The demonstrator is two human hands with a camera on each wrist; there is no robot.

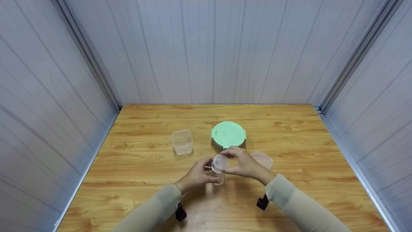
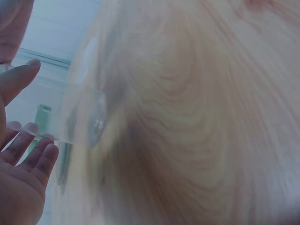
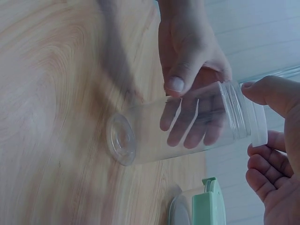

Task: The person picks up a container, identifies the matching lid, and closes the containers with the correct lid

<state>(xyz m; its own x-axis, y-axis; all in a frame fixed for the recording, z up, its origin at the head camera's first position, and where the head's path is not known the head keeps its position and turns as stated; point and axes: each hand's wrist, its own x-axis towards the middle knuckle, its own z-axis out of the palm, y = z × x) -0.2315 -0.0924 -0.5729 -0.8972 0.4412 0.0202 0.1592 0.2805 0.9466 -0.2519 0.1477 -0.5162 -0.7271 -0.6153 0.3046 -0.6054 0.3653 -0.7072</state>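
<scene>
A clear plastic jar [image 3: 145, 140] with a threaded neck is held by my left hand [image 1: 197, 174], thumb on one side and fingers on the other. Over its mouth my right hand [image 1: 243, 162] pinches a translucent white lid [image 1: 220, 161] by the edge, between thumb and fingers. In the right wrist view the lid lies right at the jar's rim, and the neck threads show below it. The jar's base is low over the wooden table [image 1: 145, 193]. Only part of the left hand's fingers shows in the left wrist view.
Behind the hands stands a round container with a green clip lid [image 1: 229, 133]. A clear square container [image 1: 182, 141] sits to its left, and a flat translucent lid [image 1: 262, 159] lies partly behind my right hand. Pale panel walls [image 1: 212, 54] enclose the table at the back and sides.
</scene>
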